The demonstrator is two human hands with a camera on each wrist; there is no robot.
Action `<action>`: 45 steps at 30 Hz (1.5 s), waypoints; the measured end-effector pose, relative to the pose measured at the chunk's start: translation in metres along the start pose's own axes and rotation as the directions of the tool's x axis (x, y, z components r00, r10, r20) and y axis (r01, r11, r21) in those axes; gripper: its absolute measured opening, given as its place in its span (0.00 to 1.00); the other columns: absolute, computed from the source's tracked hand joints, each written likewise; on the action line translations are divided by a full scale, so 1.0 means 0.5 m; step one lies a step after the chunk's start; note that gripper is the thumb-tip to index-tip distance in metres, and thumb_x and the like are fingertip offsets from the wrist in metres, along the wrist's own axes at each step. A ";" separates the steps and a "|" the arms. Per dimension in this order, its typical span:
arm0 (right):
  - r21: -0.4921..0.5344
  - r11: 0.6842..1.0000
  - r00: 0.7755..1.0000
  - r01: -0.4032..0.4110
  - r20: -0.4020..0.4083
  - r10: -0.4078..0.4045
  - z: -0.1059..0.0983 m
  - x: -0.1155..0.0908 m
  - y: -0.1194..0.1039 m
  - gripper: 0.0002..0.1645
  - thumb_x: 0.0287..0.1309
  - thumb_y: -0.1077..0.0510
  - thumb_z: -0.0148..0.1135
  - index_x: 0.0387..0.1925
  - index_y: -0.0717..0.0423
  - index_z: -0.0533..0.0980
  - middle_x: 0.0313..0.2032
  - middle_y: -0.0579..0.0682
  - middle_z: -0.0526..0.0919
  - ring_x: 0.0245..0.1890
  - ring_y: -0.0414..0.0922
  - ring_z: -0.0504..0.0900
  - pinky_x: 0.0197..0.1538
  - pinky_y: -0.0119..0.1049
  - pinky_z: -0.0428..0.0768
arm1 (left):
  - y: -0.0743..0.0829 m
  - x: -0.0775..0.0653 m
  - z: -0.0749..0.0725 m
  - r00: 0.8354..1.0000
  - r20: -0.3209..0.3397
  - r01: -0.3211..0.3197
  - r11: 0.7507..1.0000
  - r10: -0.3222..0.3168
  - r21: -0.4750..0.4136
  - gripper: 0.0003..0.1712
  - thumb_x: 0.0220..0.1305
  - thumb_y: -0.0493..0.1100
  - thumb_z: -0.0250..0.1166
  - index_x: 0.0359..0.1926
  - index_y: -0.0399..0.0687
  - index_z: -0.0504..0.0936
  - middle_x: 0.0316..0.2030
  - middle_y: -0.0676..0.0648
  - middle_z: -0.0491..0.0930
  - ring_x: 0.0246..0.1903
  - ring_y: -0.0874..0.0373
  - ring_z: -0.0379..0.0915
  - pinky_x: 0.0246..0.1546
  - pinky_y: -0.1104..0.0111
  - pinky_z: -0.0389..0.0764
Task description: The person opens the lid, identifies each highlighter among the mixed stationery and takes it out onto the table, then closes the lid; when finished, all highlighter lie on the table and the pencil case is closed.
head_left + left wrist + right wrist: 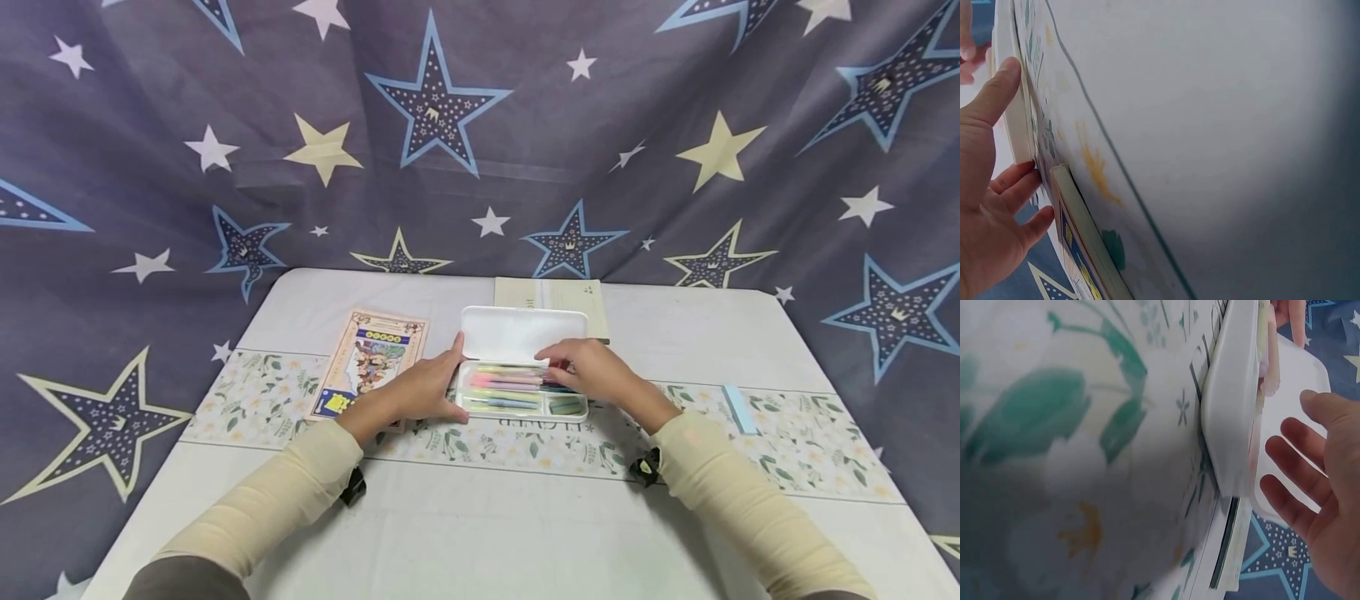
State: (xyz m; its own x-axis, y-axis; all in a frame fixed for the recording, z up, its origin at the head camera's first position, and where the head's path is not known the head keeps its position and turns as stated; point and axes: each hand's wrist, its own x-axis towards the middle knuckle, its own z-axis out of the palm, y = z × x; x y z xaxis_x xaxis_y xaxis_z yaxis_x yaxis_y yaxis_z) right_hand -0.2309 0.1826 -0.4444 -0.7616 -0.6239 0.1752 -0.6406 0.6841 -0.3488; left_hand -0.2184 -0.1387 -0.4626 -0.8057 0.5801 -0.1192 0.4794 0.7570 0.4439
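An open white pencil case (523, 332) lies mid-table, its lid tilted back. Inside are several colored pens (502, 392), some pinkish and some pale yellow, and a greenish piece (566, 406) in the front right compartment. My left hand (426, 387) holds the left end of the case, with the thumb (999, 90) against its front wall and fingers around the end. Over the right part of the case is my right hand (597, 371). In the right wrist view its fingers (1297, 447) are loosely bent with nothing between them, close to the lid (1297, 369).
To the left lies a pink-bordered picture book (375, 354), partly behind the left forearm. A cream notebook (551, 292) sits behind the lid. Far right rests a light blue strip-shaped item (740, 408). A star-patterned curtain (450, 200) hangs behind the white table (480, 533).
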 end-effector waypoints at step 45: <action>-0.107 0.984 0.990 0.143 0.023 -0.142 0.014 0.016 -0.006 0.12 0.62 0.59 0.68 0.46 0.46 0.89 0.31 0.39 0.85 0.25 0.31 0.72 0.33 0.29 0.74 | -0.004 0.003 0.000 1.000 -0.002 -0.003 1.000 0.003 0.001 0.84 0.48 0.68 0.79 0.81 0.42 0.24 0.70 0.49 0.70 0.56 0.54 0.79 0.59 0.56 0.76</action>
State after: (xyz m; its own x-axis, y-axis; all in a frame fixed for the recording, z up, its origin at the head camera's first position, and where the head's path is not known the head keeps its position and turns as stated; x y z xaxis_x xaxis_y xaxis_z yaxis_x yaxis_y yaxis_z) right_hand -0.2345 0.1730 -0.4486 -0.6607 -0.7232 0.2012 -0.7499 0.6242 -0.2192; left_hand -0.2206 -0.1397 -0.4635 -0.8053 0.5814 -0.1162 0.4817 0.7558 0.4437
